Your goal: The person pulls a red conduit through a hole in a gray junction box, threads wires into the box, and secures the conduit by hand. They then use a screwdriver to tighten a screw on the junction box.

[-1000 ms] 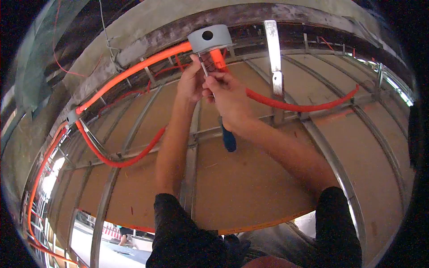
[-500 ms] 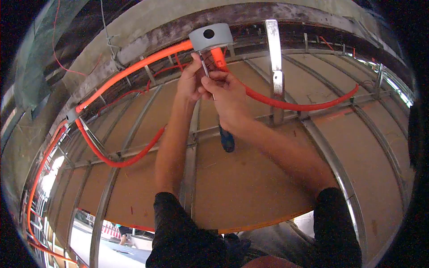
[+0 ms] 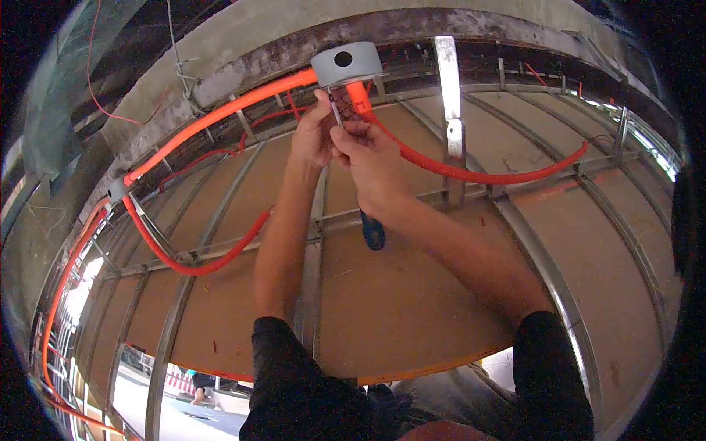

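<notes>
A round grey junction box (image 3: 344,66) with a dark hole in its side is fixed overhead. My right hand (image 3: 371,158) is closed around a screwdriver (image 3: 373,231); its dark blue handle sticks out below the palm and its thin metal shaft points up at the underside of the box. My left hand (image 3: 312,136) is just below the box, beside the shaft, fingers pinched together with the thumb up; what they hold is hidden. Thin dark wires (image 3: 346,103) hang under the box near my fingertips. An orange connector (image 3: 359,97) sits beside them, joined to red corrugated conduit (image 3: 471,174).
Orange pipe (image 3: 220,121) runs left to a smaller grey box (image 3: 116,191), from which another red conduit (image 3: 191,269) loops. A metal hanger strip (image 3: 448,81) hangs to the right. Metal framing (image 3: 548,279) crosses brown boards (image 3: 412,309). Lower left, a person (image 3: 200,386) is far below.
The view has shifted very slightly, so the box sits a little lower. My hands and the screwdriver stay in nearly the same place under the box.
</notes>
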`<state>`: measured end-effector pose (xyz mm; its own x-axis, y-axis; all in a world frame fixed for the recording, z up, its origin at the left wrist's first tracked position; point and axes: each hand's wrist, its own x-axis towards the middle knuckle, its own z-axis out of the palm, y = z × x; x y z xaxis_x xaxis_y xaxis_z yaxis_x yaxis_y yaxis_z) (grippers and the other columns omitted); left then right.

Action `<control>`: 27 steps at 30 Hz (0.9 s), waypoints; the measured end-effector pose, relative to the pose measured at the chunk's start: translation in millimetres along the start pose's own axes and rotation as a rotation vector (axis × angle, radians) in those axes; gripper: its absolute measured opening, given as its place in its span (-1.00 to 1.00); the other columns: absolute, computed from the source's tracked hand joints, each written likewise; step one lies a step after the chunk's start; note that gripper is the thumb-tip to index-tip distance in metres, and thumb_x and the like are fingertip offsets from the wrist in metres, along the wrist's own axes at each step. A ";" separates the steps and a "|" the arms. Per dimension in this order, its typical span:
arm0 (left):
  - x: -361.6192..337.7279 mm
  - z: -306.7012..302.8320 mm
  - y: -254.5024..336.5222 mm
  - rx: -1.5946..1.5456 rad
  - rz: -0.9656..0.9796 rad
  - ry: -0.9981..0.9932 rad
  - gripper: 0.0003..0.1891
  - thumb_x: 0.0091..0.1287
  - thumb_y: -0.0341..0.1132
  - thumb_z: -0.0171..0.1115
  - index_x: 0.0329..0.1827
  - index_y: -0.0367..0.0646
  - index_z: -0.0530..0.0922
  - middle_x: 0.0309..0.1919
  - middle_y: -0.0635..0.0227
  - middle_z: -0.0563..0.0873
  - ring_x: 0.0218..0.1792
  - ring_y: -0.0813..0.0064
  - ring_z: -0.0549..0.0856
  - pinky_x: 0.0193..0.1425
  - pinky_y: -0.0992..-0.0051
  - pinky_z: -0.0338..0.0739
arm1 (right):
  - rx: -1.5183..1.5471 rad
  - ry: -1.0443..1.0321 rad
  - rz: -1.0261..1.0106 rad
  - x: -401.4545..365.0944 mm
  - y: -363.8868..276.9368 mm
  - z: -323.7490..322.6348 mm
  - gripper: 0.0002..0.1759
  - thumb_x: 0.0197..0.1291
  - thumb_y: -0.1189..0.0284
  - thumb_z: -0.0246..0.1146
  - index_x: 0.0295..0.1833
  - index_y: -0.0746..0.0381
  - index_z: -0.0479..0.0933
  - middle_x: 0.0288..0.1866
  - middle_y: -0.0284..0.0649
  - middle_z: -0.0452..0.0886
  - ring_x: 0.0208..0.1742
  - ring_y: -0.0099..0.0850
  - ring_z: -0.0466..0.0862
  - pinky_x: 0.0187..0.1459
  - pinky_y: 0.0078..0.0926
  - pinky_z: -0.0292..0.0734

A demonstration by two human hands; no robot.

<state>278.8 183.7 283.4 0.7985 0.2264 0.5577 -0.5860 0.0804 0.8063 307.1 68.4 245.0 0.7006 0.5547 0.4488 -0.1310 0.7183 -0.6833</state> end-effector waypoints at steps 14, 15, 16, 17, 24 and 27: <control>0.2 4.4 0.9 0.090 0.029 0.126 -0.36 0.33 0.24 0.17 0.15 -0.18 0.48 -0.15 0.32 0.64 -0.21 0.46 0.64 -0.15 0.43 0.60 | 0.082 -0.092 0.074 0.2 1.9 -1.0 -0.89 0.29 0.40 0.32 -0.17 0.20 0.59 -0.35 -0.41 0.60 -0.46 -0.65 0.43 -0.41 -0.65 0.31; 0.8 0.6 0.2 0.063 -0.007 0.147 -0.38 0.34 0.23 0.16 0.11 -0.19 0.50 -0.23 0.32 0.66 -0.30 0.48 0.65 -0.23 0.44 0.62 | 0.131 -0.056 0.118 -1.6 -0.2 0.8 -0.88 0.32 0.38 0.29 -0.13 0.19 0.59 -0.35 -0.42 0.58 -0.46 -0.65 0.43 -0.41 -0.66 0.31; 5.5 -17.1 -0.5 0.062 -0.006 0.148 -0.38 0.34 0.23 0.16 0.11 -0.19 0.50 -0.23 0.32 0.66 -0.30 0.48 0.65 -0.23 0.44 0.62 | 0.180 -0.021 0.163 -4.3 -5.6 3.5 -0.86 0.35 0.36 0.27 -0.10 0.19 0.58 -0.35 -0.43 0.56 -0.46 -0.65 0.43 -0.41 -0.66 0.31; 13.1 -44.7 -1.0 -0.081 -0.126 -0.088 -0.41 0.34 0.22 0.17 0.04 -0.19 0.52 -0.35 0.34 0.66 -0.42 0.48 0.64 -0.36 0.46 0.60 | 0.179 -0.020 0.164 -6.1 -11.7 4.2 -0.86 0.35 0.36 0.27 -0.10 0.19 0.58 -0.35 -0.43 0.56 -0.46 -0.65 0.43 -0.41 -0.66 0.31; 9.4 -36.7 -2.2 -0.048 -0.159 -0.103 -0.46 0.33 0.20 0.19 -0.05 -0.18 0.55 -0.50 0.34 0.66 -0.57 0.48 0.63 -0.55 0.47 0.55 | 0.090 -0.116 0.196 2.5 -3.3 -6.7 -0.76 0.42 0.28 0.18 -0.05 0.21 0.60 -0.35 -0.44 0.54 -0.43 -0.64 0.43 -0.40 -0.65 0.35; 10.3 -27.1 -6.2 0.034 -0.041 -0.016 -0.41 0.34 0.21 0.17 0.09 -0.20 0.52 -0.29 0.29 0.69 -0.36 0.43 0.70 -0.37 0.44 0.62 | 0.061 -0.145 0.201 2.9 -5.2 -9.5 -0.77 0.40 0.30 0.21 0.00 0.22 0.58 -0.33 -0.47 0.51 -0.39 -0.66 0.42 -0.39 -0.67 0.33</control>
<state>286.9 211.9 278.8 0.8240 0.2077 0.5271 -0.5481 0.0564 0.8345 316.5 62.2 244.5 0.5486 0.7403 0.3887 -0.3024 0.6091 -0.7332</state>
